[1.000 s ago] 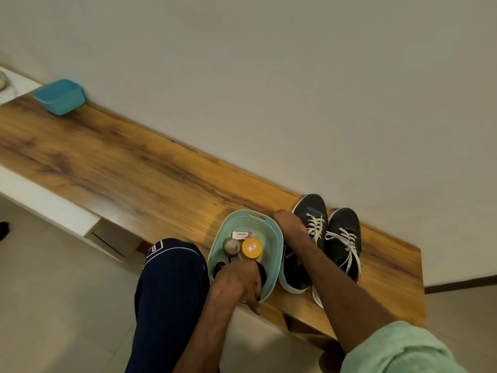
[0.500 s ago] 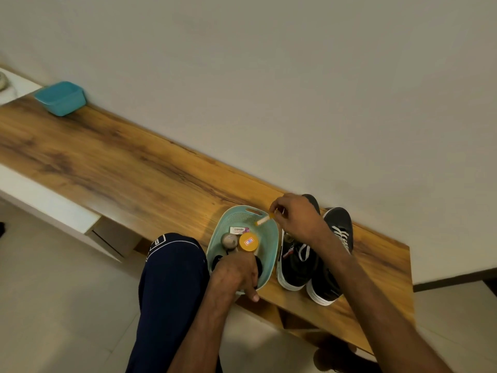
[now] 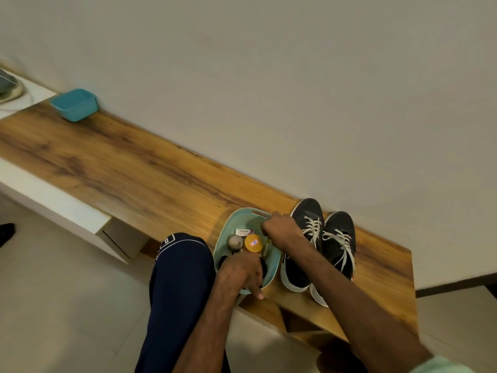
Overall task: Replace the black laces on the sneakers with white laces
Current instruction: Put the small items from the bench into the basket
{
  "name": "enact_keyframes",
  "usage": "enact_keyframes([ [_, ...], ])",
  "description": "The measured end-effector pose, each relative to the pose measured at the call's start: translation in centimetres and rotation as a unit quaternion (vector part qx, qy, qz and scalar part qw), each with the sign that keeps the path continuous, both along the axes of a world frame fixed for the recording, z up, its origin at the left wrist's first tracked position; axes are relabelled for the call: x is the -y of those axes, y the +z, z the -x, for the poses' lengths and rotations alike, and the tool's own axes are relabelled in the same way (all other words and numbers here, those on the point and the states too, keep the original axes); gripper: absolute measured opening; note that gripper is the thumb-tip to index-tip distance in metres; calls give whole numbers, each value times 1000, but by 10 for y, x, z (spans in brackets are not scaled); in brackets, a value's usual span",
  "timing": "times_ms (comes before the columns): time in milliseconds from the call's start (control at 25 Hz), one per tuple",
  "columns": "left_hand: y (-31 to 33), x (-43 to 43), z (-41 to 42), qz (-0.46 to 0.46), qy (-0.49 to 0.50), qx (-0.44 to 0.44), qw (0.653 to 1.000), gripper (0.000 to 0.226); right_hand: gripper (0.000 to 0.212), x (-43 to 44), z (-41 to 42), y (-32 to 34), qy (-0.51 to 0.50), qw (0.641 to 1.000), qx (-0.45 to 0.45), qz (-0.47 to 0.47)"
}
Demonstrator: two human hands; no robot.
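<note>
Two black sneakers [image 3: 309,254] [image 3: 340,238] with white laces stand side by side on the wooden shelf [image 3: 134,170], toes to the wall. Left of them sits a teal basket [image 3: 243,214]. My left hand [image 3: 240,273] grips the basket's near rim, covering something dark [image 3: 222,261] inside. My right hand [image 3: 282,231] hovers over the basket's right edge, beside the left sneaker, fingers curled downward. A thin pale stick [image 3: 266,249] shows just below it; whether the fingers still touch it is unclear.
The basket also holds a small white "camlin" box [image 3: 243,232], a grey round object [image 3: 234,241] and an orange-lidded jar [image 3: 253,243]. A blue tub [image 3: 74,103] stands at the shelf's far left. My knee [image 3: 183,265] in navy trousers is against the shelf front.
My right hand, which pinched the small stick above the basket half a second ago, has dropped lower over the basket's right side. The sneakers are uncovered again. My left hand stays on the rim.
</note>
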State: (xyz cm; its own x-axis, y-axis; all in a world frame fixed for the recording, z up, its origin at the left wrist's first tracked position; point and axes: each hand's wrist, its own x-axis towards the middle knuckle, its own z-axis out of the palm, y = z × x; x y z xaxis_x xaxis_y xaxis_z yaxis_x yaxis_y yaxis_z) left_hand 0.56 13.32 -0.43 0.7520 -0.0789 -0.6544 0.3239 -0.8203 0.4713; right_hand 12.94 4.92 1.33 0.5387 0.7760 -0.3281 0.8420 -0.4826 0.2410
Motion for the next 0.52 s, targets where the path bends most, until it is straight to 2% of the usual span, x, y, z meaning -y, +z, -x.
enact_keyframes([
  [160,0,0,0,-13,1,20,1000,35,29,3,2,-8,16,1000,17,4],
  [280,-1,-1,1,-22,3,36,999,33,36,10,0,-7,4,999,-5,-41],
  [400,-2,0,4,-31,0,49,998,32,36,27,-1,-7,-76,981,-28,-176],
  [520,-1,1,2,-48,12,82,995,28,24,51,16,0,-166,923,-40,-343],
])
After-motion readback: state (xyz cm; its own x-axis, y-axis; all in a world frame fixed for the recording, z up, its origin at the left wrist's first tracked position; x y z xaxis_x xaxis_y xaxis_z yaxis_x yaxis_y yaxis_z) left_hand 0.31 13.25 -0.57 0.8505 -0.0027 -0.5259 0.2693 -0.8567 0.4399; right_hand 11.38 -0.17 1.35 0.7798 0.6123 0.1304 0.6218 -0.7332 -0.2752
